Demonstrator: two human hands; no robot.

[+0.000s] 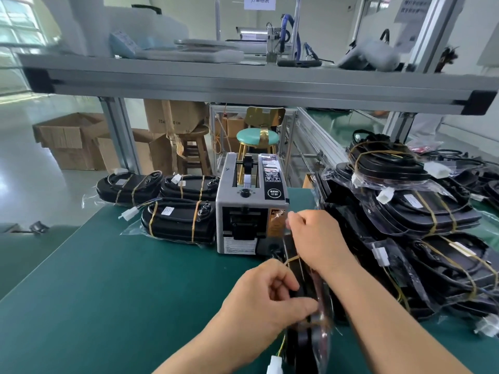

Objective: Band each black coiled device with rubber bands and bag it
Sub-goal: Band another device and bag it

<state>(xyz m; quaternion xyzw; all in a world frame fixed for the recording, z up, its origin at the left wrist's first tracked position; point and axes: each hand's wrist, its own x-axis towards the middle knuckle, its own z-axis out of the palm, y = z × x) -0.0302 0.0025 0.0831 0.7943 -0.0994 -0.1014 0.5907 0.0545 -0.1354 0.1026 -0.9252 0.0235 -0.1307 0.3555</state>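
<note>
- Hands meet low and right of centre on the dark green bench mat [108,292]; between them a black coiled device [303,282] stands on its edge, its long side running away from the person.
- Left hand [267,300] grips the device's near part; fingers curled, thumb pressed against the black edge.
- Right hand [318,238] reaches over the far end; fingertips are drawn together in a pinch on crinkled film, seemingly the mouth of the clear plastic bag [322,330] that lies along the device's right side.
- A thin yellow rubber band [293,258] crosses the device between the two hands; a white plug connector [275,365] on coloured wires hangs at the near end.
- A grey box-shaped tape dispenser [243,209] stands just beyond the hands, touching nothing they hold.
- Left of the dispenser lie three bagged and banded black devices [178,222] — two behind, one in front.
- On the right, a heap of black devices [421,214], banded and mostly bagged, sits close beside the right forearm.
- Overhead runs an aluminium shelf beam [243,85]; beyond the bench stand a teal round stool [258,136] and brown cardboard boxes [67,141].
</note>
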